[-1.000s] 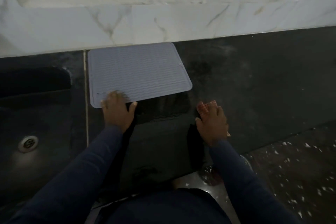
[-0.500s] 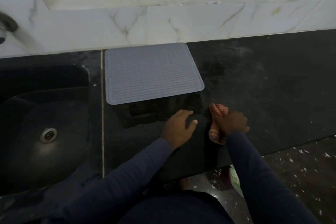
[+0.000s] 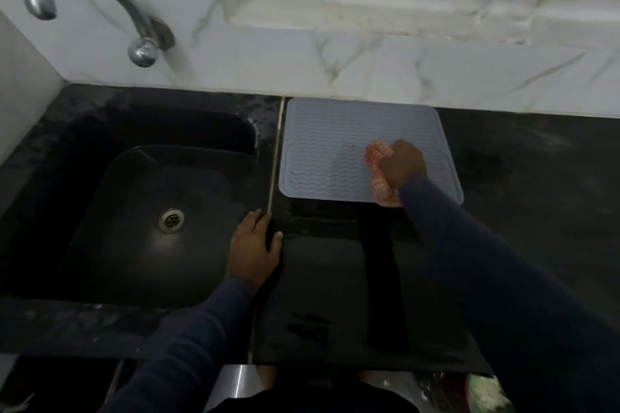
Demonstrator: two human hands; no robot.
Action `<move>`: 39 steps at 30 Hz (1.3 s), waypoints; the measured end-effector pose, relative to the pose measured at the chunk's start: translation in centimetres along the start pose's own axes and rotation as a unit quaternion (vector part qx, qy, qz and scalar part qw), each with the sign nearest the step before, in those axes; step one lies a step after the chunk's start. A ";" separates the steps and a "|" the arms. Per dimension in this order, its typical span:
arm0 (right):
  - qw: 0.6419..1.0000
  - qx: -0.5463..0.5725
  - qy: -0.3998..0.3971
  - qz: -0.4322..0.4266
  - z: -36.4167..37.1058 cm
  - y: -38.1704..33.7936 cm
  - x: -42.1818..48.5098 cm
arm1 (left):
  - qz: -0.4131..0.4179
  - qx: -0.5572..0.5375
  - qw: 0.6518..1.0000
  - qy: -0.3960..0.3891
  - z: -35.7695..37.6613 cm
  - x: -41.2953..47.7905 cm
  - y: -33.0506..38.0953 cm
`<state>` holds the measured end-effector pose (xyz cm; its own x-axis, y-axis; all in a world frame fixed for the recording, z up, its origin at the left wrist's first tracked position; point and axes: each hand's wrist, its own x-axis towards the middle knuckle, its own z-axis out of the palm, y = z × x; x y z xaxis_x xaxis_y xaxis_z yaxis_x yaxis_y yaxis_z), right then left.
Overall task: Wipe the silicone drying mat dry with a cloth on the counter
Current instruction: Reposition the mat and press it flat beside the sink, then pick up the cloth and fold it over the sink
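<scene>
A grey silicone drying mat with wavy ridges lies flat on the black counter, against the marble wall. My right hand grips a bunched red-and-white checked cloth and holds it down on the mat's right half, near the front edge. My left hand rests flat with straight fingers on the counter at the seam beside the sink, in front of the mat's left corner and apart from it.
A black sink with a steel drain fills the left. A chrome tap curves out from the wall above it. A white window sill runs along the back. The counter's front edge is near my body.
My right hand has carried the cloth from the counter up onto the mat. My left hand has shifted left to the seam by the sink. The view has swung left, revealing sink and tap.
</scene>
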<state>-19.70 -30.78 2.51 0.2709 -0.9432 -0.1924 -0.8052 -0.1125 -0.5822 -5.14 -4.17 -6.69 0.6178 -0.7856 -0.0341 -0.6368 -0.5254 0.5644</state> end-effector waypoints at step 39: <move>0.964 -0.180 0.079 0.179 -5.5 15.5 -14.3 | -0.162 -0.393 0.888 -0.174 0.4 -5.2 6.1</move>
<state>-38.92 -20.73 0.59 -0.1193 -0.9742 -0.1914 -0.9706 0.1550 -0.1843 -12.43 -3.42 -3.40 0.4430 -0.7604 -0.4749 0.1511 -0.4588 0.8756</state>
